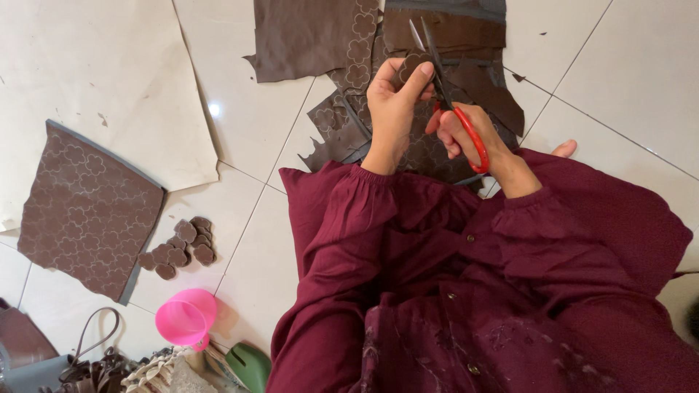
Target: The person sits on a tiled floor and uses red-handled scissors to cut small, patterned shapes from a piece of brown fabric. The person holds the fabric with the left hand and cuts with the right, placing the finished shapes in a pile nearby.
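Over the tiled floor's far edge, the left hand (393,98) pinched a brown flower-shaped piece (412,64) while the right hand (460,131) gripped open red-handled scissors (445,87), apparently mid-trim, calling for careful turning.

Seated on tiled floor (247,124). Left hand (392,109) ahead of lap, pinching small leather piece (412,64); right hand (466,135) just right of it, in scissors (445,94), blades pointing away beside the piece. Beneath both hands: heap of leather scraps (444,44), running forward. Far left: leather sheet (87,211) on paper (95,80). Right of sheet: pile of cut shapes (180,247). Nearer than pile: cup (186,319); bag handles (95,349) at near left corner.
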The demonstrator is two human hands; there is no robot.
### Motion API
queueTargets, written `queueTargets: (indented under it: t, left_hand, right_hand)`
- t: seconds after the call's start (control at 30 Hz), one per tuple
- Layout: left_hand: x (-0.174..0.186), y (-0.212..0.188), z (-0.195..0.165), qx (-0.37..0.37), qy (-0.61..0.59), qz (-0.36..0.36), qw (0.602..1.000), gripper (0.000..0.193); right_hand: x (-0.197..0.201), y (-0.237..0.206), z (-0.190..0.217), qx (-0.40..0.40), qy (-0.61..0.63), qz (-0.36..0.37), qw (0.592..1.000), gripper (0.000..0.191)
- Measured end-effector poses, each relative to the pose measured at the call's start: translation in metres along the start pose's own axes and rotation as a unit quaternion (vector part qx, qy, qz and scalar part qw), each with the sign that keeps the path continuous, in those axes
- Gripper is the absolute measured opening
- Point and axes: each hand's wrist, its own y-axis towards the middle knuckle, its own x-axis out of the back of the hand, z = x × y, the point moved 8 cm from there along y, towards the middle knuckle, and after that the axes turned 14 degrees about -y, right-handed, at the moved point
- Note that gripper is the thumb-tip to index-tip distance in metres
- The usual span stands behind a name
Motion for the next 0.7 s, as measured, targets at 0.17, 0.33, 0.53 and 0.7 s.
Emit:
queueTargets:
  t: [0.17, 0.33, 0.53, 0.7]
  left_hand:
    - [-0.002, -0.002, 0.005, 0.010, -0.064, 0.020, 0.998, 0.018]
    - [-0.004, -0.004, 0.006, 0.003, -0.061, 0.015, 0.998, 0.017]
    - [-0.004, -0.004, 0.008, 0.027, -0.071, 0.002, 0.997, 0.017]
    - [-0.004, -0.004, 0.006, 0.035, -0.069, 0.008, 0.997, 0.016]
  right_hand:
    - [-0.002, 0.000, -0.007, -0.018, 0.003, -0.017, 1.000, 0.069]
    - [-0.005, 0.000, -0.011, -0.010, 0.021, -0.028, 0.999, 0.073]
    - [-0.008, 0.000, -0.012, -0.001, 0.030, -0.033, 0.999, 0.074]
    - [-0.007, 0.000, -0.005, 0.012, 0.024, -0.024, 0.999, 0.076]
